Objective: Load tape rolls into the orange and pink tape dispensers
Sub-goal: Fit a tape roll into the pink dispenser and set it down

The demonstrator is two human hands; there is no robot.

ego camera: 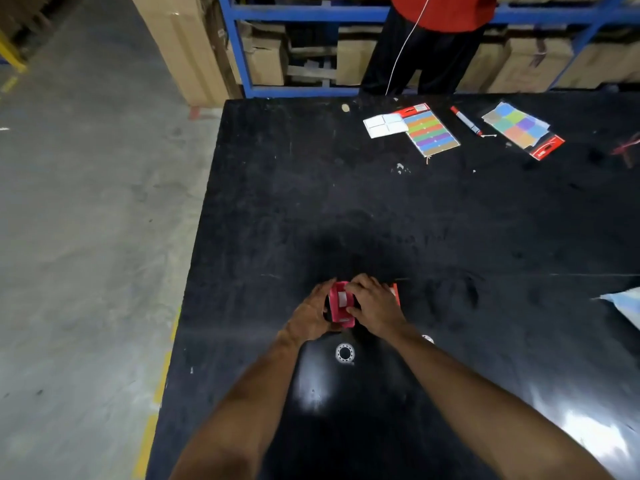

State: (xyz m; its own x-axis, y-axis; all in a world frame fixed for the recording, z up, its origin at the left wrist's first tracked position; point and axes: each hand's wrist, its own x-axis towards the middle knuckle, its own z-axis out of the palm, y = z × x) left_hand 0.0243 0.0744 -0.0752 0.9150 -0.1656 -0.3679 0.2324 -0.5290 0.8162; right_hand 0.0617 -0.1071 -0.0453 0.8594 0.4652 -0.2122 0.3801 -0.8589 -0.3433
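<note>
The pink tape dispenser (340, 306) sits between both hands above the black table (450, 220). A white tape roll shows inside its top. My left hand (313, 315) wraps its left side. My right hand (375, 306) covers its right side, fingers pressing on the roll. The orange dispenser (396, 293) stands on the table just behind my right hand, mostly hidden. A loose tape roll (345, 353) lies flat on the table below the hands. Another roll (428, 338) peeks out beside my right forearm.
At the far edge lie white labels (385, 125), two packs of coloured sticky notes (433, 133) (523, 128) and a red marker (465, 120). A person in a red top (443, 12) stands behind the table. A pale bag (623, 306) lies at the right edge. Floor drops off left.
</note>
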